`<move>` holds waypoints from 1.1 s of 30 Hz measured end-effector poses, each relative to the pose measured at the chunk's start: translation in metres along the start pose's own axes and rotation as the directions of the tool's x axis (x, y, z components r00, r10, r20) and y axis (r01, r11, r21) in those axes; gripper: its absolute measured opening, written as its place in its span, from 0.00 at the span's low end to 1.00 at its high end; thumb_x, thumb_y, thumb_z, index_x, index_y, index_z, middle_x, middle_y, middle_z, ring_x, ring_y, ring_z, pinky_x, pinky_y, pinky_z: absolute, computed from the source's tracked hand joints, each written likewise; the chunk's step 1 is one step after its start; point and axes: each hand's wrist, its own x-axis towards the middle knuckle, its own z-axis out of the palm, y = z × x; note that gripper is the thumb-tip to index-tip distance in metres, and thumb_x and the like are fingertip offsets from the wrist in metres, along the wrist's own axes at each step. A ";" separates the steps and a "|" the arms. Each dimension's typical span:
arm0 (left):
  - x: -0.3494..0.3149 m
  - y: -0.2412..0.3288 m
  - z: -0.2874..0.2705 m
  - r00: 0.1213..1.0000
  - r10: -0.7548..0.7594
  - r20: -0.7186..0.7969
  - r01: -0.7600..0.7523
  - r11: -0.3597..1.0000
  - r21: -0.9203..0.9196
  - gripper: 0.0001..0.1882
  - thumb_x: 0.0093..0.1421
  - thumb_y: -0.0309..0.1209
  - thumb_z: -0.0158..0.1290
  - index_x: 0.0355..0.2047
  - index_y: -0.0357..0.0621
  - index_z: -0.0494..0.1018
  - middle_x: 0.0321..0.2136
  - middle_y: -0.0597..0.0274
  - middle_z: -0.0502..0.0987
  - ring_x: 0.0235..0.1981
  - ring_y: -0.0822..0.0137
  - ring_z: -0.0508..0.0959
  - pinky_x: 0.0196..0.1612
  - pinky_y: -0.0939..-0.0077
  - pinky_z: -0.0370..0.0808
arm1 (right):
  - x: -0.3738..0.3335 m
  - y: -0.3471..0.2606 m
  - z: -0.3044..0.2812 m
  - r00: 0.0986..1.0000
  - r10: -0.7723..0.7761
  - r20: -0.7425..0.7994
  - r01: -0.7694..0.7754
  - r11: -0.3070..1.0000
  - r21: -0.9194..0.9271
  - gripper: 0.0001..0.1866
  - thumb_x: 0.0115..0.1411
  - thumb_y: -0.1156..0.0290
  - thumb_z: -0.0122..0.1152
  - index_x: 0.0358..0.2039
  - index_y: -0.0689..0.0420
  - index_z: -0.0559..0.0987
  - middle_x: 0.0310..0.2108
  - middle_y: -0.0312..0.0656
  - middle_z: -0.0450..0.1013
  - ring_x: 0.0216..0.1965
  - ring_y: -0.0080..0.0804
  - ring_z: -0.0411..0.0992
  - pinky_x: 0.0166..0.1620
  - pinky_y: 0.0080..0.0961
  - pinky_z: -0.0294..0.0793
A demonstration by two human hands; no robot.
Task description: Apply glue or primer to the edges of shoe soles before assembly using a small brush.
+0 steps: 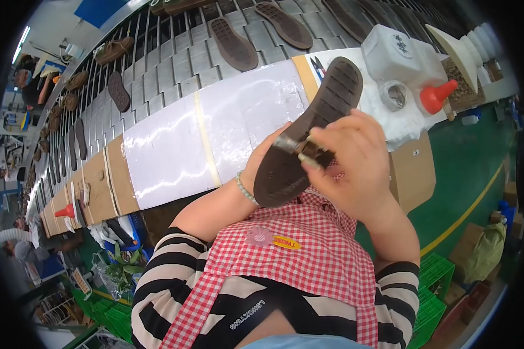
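Left hand (pixel 262 160) sits behind a dark shoe sole (pixel 308 134), fingers wrapped round its edge, holding it tread-side up above the bench and close to the chest. Right hand (pixel 352 163) is closed on a small brush (pixel 297 148) with a metal collar, its tip touching the sole near mid-length.

Doing this well, as I judge it: keep the sole tilted steadily toward the eyes, brace the wrist against the left hand, and work the brush in short even strokes along the edge so nothing is missed or overloaded.

Containers: a white jug (pixel 393 52) stands on the bench (pixel 174 145) to the right; contents not visible. Just beside it a round open pot (pixel 397 96) sits in white wrapping; it looks to hold something pale, probably glue, though the view is too small to be sure. A red cone-shaped nozzle (pixel 436 96) stands next to it. More soles (pixel 233 43) lie on the slatted conveyor (pixel 169 64) beyond.
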 end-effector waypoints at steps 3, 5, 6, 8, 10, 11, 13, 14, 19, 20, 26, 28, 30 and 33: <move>-0.003 0.000 0.000 0.995 0.078 0.055 -0.093 0.913 0.397 0.23 0.74 0.36 0.37 0.64 0.37 0.62 0.55 0.46 0.73 0.55 0.54 0.77 0.60 0.57 0.76 | 0.003 0.004 -0.008 0.999 0.041 -0.032 -0.045 0.988 -0.147 0.26 0.40 0.73 0.76 0.44 0.56 0.81 0.39 0.39 0.75 0.45 0.41 0.74 0.59 0.48 0.67; -0.002 -0.001 -0.005 0.992 -0.110 0.056 0.113 0.992 -0.051 0.23 0.74 0.36 0.37 0.63 0.35 0.62 0.55 0.46 0.73 0.55 0.53 0.76 0.58 0.60 0.77 | 0.003 0.003 -0.013 1.000 0.009 0.007 -0.009 1.000 -0.030 0.25 0.40 0.75 0.75 0.43 0.56 0.81 0.37 0.39 0.76 0.46 0.42 0.73 0.59 0.47 0.68; -0.002 0.001 -0.005 0.980 -0.155 0.121 0.172 0.975 -0.143 0.23 0.75 0.37 0.37 0.64 0.35 0.62 0.56 0.44 0.72 0.56 0.49 0.75 0.62 0.53 0.73 | 0.003 0.002 -0.013 1.000 0.012 0.006 -0.012 0.999 -0.033 0.25 0.40 0.75 0.75 0.43 0.56 0.81 0.37 0.39 0.76 0.46 0.42 0.73 0.59 0.47 0.68; -0.008 0.001 0.002 0.967 -0.142 0.210 0.173 0.975 -0.138 0.24 0.75 0.38 0.36 0.64 0.35 0.61 0.58 0.43 0.70 0.58 0.47 0.73 0.64 0.48 0.70 | 0.004 0.002 -0.013 1.000 0.002 0.000 -0.002 0.994 -0.106 0.25 0.41 0.76 0.74 0.44 0.56 0.81 0.36 0.40 0.76 0.46 0.42 0.73 0.58 0.47 0.68; -0.010 0.001 0.009 0.945 -0.129 0.302 0.177 0.975 -0.135 0.25 0.75 0.39 0.35 0.65 0.35 0.60 0.60 0.42 0.69 0.60 0.45 0.72 0.65 0.42 0.66 | 0.004 0.010 -0.015 0.999 0.012 -0.040 -0.019 0.985 -0.174 0.25 0.41 0.76 0.74 0.44 0.56 0.81 0.37 0.39 0.76 0.47 0.42 0.73 0.58 0.47 0.68; -0.010 0.002 0.009 0.984 -0.122 0.129 0.078 0.950 0.302 0.26 0.75 0.40 0.34 0.66 0.35 0.58 0.62 0.41 0.67 0.62 0.44 0.69 0.66 0.38 0.63 | 0.003 0.015 -0.016 0.997 0.016 -0.080 -0.035 0.971 -0.236 0.25 0.41 0.76 0.74 0.45 0.56 0.81 0.37 0.39 0.76 0.47 0.43 0.73 0.58 0.47 0.68; -0.009 0.002 0.008 0.999 -0.033 -0.017 0.036 0.722 0.691 0.27 0.76 0.41 0.33 0.67 0.35 0.57 0.63 0.41 0.64 0.64 0.42 0.67 0.67 0.33 0.59 | 0.003 0.017 -0.020 0.996 0.026 -0.089 -0.048 0.967 -0.251 0.25 0.41 0.75 0.74 0.45 0.56 0.81 0.37 0.39 0.76 0.47 0.43 0.73 0.57 0.47 0.68; -0.008 0.001 0.004 0.997 -0.074 0.007 0.061 0.874 0.482 0.28 0.76 0.42 0.32 0.68 0.35 0.55 0.65 0.40 0.63 0.65 0.41 0.65 0.66 0.32 0.59 | 0.004 0.015 -0.024 0.999 0.014 -0.033 -0.020 0.984 -0.179 0.25 0.41 0.75 0.74 0.44 0.55 0.82 0.38 0.40 0.77 0.47 0.43 0.73 0.57 0.47 0.68; -0.012 0.004 0.006 0.979 -0.205 0.012 0.199 0.961 0.194 0.32 0.74 0.48 0.31 0.69 0.37 0.54 0.66 0.40 0.60 0.67 0.38 0.62 0.67 0.34 0.57 | 0.006 0.017 -0.029 1.000 0.017 0.005 -0.016 0.986 -0.164 0.23 0.40 0.74 0.72 0.41 0.56 0.82 0.35 0.40 0.75 0.45 0.41 0.73 0.56 0.45 0.68; -0.013 0.006 0.007 0.971 -0.238 0.003 0.234 0.956 0.177 0.33 0.74 0.50 0.32 0.69 0.37 0.55 0.67 0.40 0.60 0.67 0.38 0.61 0.68 0.34 0.56 | 0.006 0.021 -0.031 0.999 0.023 -0.032 -0.029 0.981 -0.190 0.23 0.40 0.74 0.72 0.42 0.56 0.82 0.34 0.40 0.76 0.45 0.41 0.73 0.56 0.44 0.68; -0.013 0.012 0.005 0.967 -0.247 0.066 0.249 0.969 -0.009 0.33 0.74 0.47 0.33 0.69 0.35 0.53 0.66 0.36 0.60 0.66 0.33 0.61 0.66 0.31 0.59 | 0.010 0.041 -0.032 0.987 0.088 -0.137 -0.112 0.977 -0.183 0.23 0.42 0.75 0.72 0.43 0.55 0.82 0.37 0.40 0.76 0.45 0.43 0.72 0.53 0.41 0.68; -0.014 0.016 0.004 0.979 -0.195 0.060 0.197 0.980 -0.029 0.34 0.74 0.49 0.35 0.69 0.36 0.54 0.65 0.37 0.61 0.66 0.33 0.62 0.66 0.34 0.60 | 0.012 0.043 -0.034 0.944 0.201 -0.263 -0.229 0.970 -0.081 0.22 0.44 0.77 0.72 0.44 0.56 0.82 0.38 0.40 0.76 0.44 0.41 0.72 0.50 0.36 0.70; -0.013 0.029 -0.005 0.989 -0.099 0.108 0.097 0.995 0.023 0.36 0.73 0.52 0.33 0.69 0.36 0.55 0.64 0.37 0.63 0.66 0.37 0.63 0.69 0.42 0.60 | 0.012 0.037 -0.038 0.924 0.235 -0.302 -0.257 0.966 -0.035 0.23 0.45 0.77 0.73 0.44 0.56 0.81 0.38 0.40 0.76 0.43 0.40 0.72 0.49 0.34 0.70; -0.014 0.045 -0.001 0.989 0.142 0.027 -0.140 0.987 -0.081 0.34 0.72 0.51 0.38 0.67 0.36 0.59 0.60 0.38 0.67 0.63 0.42 0.68 0.67 0.50 0.66 | 0.001 0.027 -0.034 0.908 0.247 -0.339 -0.249 0.968 0.038 0.24 0.45 0.80 0.72 0.46 0.58 0.80 0.39 0.42 0.75 0.43 0.37 0.72 0.47 0.30 0.71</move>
